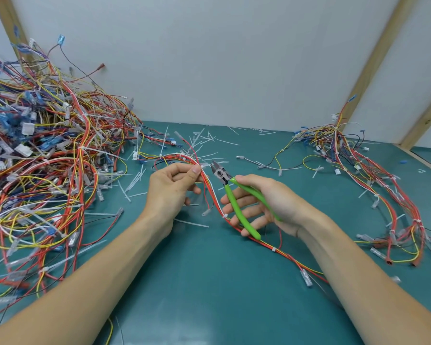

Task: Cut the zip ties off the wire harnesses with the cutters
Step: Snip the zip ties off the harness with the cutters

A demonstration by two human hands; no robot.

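our left hand (171, 185) pinches the wire harness (210, 195) above the worktop's middle, the bundle running down and right toward the near edge; the zip tie (204, 166) sits at our fingertips. our right hand (264, 204) grips the green cutters (230, 192), blades parted, tips just right of that tie. cut ties (199, 140) litter the mat behind; a harness pile (42, 155) crowds the left edge.

The table (209, 282) is a flat teal. The cutters (230, 192) have bright green handles and a dull steel-grey head. The harness (209, 192) in hand runs red, orange, yellow and white — bound by a white zip tie (225, 216). The big pile (42, 155) adds blue and black; cut ties (202, 140) lie pale white.
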